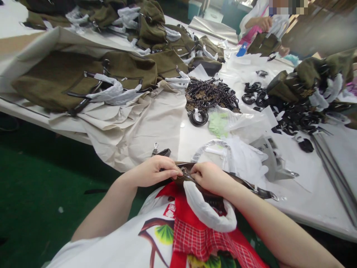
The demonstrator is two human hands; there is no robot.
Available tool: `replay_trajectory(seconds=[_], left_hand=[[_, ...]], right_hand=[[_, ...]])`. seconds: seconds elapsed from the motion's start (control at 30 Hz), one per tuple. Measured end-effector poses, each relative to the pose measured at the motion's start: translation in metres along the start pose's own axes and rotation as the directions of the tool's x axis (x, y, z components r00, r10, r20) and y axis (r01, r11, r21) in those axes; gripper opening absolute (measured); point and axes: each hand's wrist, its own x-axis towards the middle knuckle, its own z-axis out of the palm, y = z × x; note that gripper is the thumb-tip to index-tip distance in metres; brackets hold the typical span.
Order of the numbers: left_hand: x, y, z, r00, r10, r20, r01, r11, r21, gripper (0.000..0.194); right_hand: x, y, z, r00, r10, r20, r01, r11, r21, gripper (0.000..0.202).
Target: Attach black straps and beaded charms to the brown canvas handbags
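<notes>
A brown handbag (pixel 208 194) is held against my front at the table edge, its zippered opening facing up. The fingers of my left hand (pixel 158 170) are closed on the bag's rim beside the metal zipper (pixel 188 175). Across the opening, my right hand (pixel 209 178) is closed at the other side, fingertips curled over the edge and partly hidden. One handle (pixel 209 210), wrapped in white paper, hangs toward me over a red apron; another wrapped handle (pixel 213 143) lies on the far side. Dark strap ends with metal clips (pixel 156 148) stick out at the left.
Olive bags (pixel 83 76) with wrapped handles fill the table's left and back. Braided cords (pixel 210 95), black straps (pixel 295 115), green slips (pixel 218 123) and plastic sheets (pixel 251 121) lie ahead. Across the table, a person's hand (pixel 262 24) holds another bag.
</notes>
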Motion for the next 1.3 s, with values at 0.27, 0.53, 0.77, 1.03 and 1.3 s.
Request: replay_trajectory(seconds=[0.27, 0.53, 0.77, 1.03, 1.3], left_hand=[[0.002, -0.001, 0.001, 0.976, -0.051, -0.212, 0.058, 0.998, 0.029, 0.032], [0.021, 0.002, 0.02, 0.92, -0.111, -0.375, 0.075, 0.991, -0.11, 0.036], [0.023, -0.004, 0.02, 0.812, -0.43, -0.394, 0.173, 0.823, -0.541, 0.043], [0.032, -0.01, 0.017, 0.808, -0.337, -0.484, -0.032, 0.794, -0.607, 0.042], [0.029, -0.012, 0.024, 0.906, -0.139, -0.4, -0.082, 0.868, -0.489, 0.063]], right_hand=[[-0.014, -0.005, 0.002, 0.959, -0.067, -0.276, 0.073, 0.997, 0.012, 0.019], [-0.009, -0.008, 0.009, 0.998, 0.023, -0.064, 0.048, 0.436, 0.899, 0.022], [0.003, -0.007, 0.016, 0.994, 0.085, -0.068, 0.029, 0.401, 0.916, 0.02], [0.007, -0.014, 0.019, 0.977, -0.062, -0.206, 0.181, 0.748, 0.638, 0.025], [0.004, -0.007, 0.018, 0.972, -0.013, -0.233, 0.188, 0.635, 0.749, 0.03]])
